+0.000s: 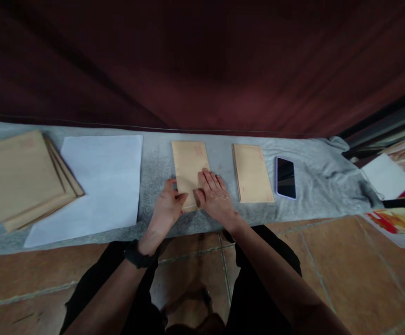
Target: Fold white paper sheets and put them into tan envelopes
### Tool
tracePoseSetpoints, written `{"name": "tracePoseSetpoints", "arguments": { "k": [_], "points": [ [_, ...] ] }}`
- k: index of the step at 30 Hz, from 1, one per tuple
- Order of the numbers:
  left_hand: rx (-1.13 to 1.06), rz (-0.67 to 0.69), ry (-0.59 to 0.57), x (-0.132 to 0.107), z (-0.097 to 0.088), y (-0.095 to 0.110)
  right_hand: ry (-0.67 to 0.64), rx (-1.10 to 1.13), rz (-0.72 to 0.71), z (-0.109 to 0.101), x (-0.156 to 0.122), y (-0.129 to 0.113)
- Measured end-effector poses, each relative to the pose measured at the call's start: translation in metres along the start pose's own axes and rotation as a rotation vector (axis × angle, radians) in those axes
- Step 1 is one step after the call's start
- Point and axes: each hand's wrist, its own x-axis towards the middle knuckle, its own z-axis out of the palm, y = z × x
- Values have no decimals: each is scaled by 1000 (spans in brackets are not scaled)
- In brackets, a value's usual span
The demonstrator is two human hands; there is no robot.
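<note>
A tan paper envelope (189, 163) with a faint red print in its far right corner lies upright before me on the grey cloth. My left hand (169, 200) pinches its near left edge, thumb on top and fingers at the side. Flat across its near right part rests my right hand (216, 193), fingers stretched out and pointing away from me. Just right of that hand sits a neat stack of similar tan envelopes (253, 174), apart from it.
Larger brown envelopes (21, 172) lie fanned at the far left, partly over white paper (108, 179). A phone (286, 178) in a lilac case lies right of the stack. The grey-cloth surface (157, 158) is narrow; a dark red curtain (202, 93) hangs behind it.
</note>
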Motion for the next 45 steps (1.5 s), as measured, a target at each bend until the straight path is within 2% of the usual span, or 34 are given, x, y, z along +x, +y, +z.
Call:
{"name": "tracePoseSetpoints", "arguments": {
  "k": [4, 6, 10, 13, 17, 19, 22, 24, 28, 31, 35, 45],
  "points": [
    [-60, 40, 19, -7, -1, 1, 18, -40, -36, -3, 1, 2],
    [-21, 58, 9, -8, 0, 1, 31, -63, -41, -3, -1, 1],
    [161, 54, -5, -8, 0, 1, 12, -120, -88, -3, -6, 3],
    [415, 97, 25, -8, -3, 1, -6, -139, -129, -6, -8, 6],
    [853, 251, 150, -11, -8, 3, -18, -71, -150, -11, -6, 10],
    [933, 457, 178, -7, -5, 8, -25, 5, -152, -13, -3, 14],
    [899, 850, 77, 15, 10, 24, -29, 151, -142, -17, 5, 23],
    [924, 983, 2, 43, 24, 37, -22, 239, -131, -19, 10, 29],
    [1121, 955, -168, 106, 46, 56, -22, 338, -130, -24, 15, 38],
    [1253, 913, -302, 133, 50, 52, -32, 385, -116, -27, 17, 40],
    [1302, 964, -337, 132, 45, 35, -16, 427, -60, -27, 20, 43],
    [1308, 1055, -467, 85, 28, 11, 45, 432, 8, -24, 23, 43]
  ]
}}
